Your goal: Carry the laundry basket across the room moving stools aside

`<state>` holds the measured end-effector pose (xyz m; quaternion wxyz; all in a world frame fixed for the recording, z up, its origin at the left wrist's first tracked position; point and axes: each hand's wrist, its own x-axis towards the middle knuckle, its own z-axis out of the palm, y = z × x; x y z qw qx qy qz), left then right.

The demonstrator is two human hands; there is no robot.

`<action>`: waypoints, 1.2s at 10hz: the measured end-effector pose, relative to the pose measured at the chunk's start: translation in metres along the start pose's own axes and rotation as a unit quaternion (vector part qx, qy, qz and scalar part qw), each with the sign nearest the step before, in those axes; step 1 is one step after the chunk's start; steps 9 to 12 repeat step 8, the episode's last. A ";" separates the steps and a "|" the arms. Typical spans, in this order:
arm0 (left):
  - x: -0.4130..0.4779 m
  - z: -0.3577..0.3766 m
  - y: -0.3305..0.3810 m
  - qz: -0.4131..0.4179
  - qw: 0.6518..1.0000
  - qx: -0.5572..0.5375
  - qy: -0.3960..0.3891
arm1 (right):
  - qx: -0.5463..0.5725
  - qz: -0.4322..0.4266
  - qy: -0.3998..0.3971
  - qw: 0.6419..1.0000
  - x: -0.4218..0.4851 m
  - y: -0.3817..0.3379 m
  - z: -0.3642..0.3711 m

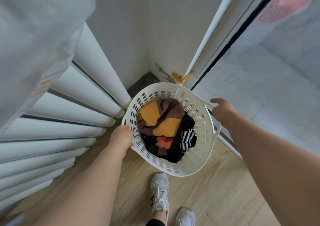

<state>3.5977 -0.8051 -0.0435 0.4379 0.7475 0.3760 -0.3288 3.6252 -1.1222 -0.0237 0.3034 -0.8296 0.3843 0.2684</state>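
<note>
White perforated plastic laundry basket [199, 158] stands on wooden floor [216, 199] in far corner, between white column radiator [69, 122] at left and glass sliding door [259, 70] at right. Mixed clothes [164, 127] half fill it. Left hand [121, 137] clasps left rim; right hand [222, 110] curls over right handle, closure unclear. Judged light, slightly flexible; best hold: both side handles.

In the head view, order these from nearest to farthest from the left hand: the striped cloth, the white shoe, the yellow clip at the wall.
From the left hand:
1. Striped cloth, inside the basket's right half.
2. White shoe, on the floor below the basket.
3. Yellow clip, beyond the basket at the wall corner.
</note>
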 end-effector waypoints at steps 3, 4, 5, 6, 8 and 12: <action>0.000 0.012 -0.010 0.058 0.993 0.043 0.096 | -0.080 -0.018 0.005 0.997 -0.003 0.013 0.006; 0.002 0.011 -0.011 0.082 0.989 0.067 0.108 | -0.053 -0.025 0.030 0.998 0.000 0.019 0.006; 0.008 0.003 -0.012 0.082 0.985 0.102 0.109 | -0.053 -0.041 0.029 0.997 0.000 0.017 0.007; 0.012 -0.002 -0.012 0.079 0.985 0.097 0.119 | -0.058 -0.045 0.022 0.997 -0.001 0.013 0.010; 0.001 -0.005 -0.009 0.083 0.987 0.129 0.055 | -0.084 -0.031 0.003 0.996 -0.010 0.011 0.014; 0.001 -0.005 -0.009 0.083 0.987 0.129 0.055 | -0.084 -0.031 0.003 0.996 -0.010 0.011 0.014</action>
